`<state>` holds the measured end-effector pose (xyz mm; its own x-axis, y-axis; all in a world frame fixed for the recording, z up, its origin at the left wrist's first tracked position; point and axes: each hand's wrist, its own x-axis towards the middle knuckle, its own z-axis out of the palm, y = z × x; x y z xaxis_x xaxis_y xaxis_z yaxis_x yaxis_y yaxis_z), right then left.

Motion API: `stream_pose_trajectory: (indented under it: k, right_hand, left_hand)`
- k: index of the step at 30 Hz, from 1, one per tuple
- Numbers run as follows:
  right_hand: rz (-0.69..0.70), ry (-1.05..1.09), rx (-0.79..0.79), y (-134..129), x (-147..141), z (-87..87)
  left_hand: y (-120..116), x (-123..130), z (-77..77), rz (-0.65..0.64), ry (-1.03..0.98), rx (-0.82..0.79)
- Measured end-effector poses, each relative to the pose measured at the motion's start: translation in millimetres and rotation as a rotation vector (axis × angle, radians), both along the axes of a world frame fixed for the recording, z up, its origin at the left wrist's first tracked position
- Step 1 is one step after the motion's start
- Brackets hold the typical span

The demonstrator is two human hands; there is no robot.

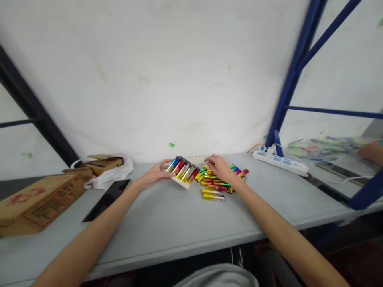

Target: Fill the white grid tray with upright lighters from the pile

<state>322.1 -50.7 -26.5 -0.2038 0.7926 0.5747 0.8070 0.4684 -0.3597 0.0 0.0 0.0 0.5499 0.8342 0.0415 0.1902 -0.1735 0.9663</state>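
The left hand [153,175] grips 1 tilted tray [181,183] of lighters [186,171] beside a loose pile [216,187]; more tilt could spill them. I can't tell if the right hand [220,166], at the pile, holds anything.

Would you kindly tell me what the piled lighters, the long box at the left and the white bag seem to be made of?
Piled lighters: probably plastic or metal, with a shiny metallic finish, judging by the bright highlights.
Long box: apparently cardboard, matte brown with printed markings.
White bag: likely thin plastic film, given its crumpled folds.
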Motion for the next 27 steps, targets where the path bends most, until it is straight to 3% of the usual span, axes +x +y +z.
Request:
stream_pose_trajectory:
  k: [7,13,19,27]
  right_hand:
    - [0.025,0.087,0.055,-2.1,-4.6,1.7]
    - [0.061,0.28,0.072,-11.5,-33.7,6.0]
    - [0.134,0.199,0.015,-4.7,-57.3,-4.8]
    - [0.146,0.069,0.008,0.0,-58.1,-12.3]
  left_hand:
    - [4.0,24.8,-7.0,-0.026,-0.208,-0.193]
    - [8.0,50.0,-9.6,-0.054,-0.215,-0.228]
    - [16.7,65.6,-22.1,-0.069,-0.163,-0.229]
    - [15.6,75.7,-32.5,-0.035,-0.159,-0.152]
